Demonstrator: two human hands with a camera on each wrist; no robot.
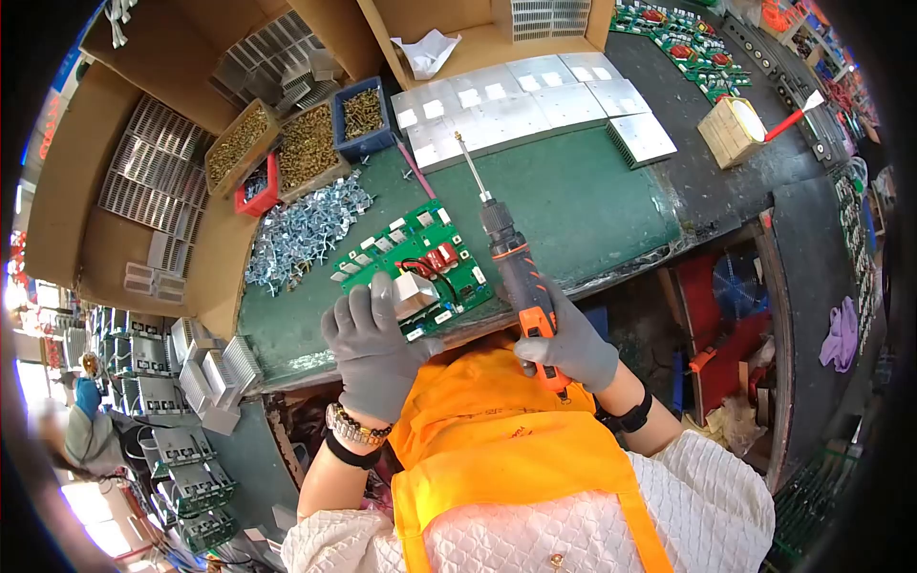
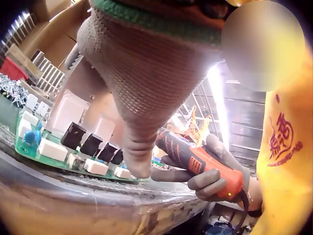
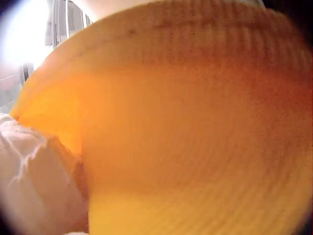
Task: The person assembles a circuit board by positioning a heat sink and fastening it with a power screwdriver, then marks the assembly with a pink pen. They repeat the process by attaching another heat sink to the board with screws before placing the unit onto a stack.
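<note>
My gloved right hand point(image 1: 576, 346) grips the orange and black cordless drill point(image 1: 521, 272). Its long bit points away from me over the bench, with a small brass-coloured screw point(image 1: 458, 137) at the tip. At the bench's near edge lies a green circuit board point(image 1: 382, 250) carrying white parts, a red part and a silver metal block point(image 1: 415, 294). My gloved left hand point(image 1: 374, 339) rests at the board's near left side, fingers beside the metal block. In the left wrist view the thumb point(image 2: 139, 156) points down at the board's edge. The orange apron point(image 3: 186, 132) fills the right wrist view.
Loose silver screws point(image 1: 304, 229) are piled left of the board. Behind them stand a blue bin point(image 1: 361, 145) and wooden trays point(image 1: 308, 177) of brass-coloured screws. Silver heatsinks point(image 1: 516, 122) line the bench's back. A wooden block point(image 1: 728, 134) stands right; another person point(image 1: 86, 435) is far left.
</note>
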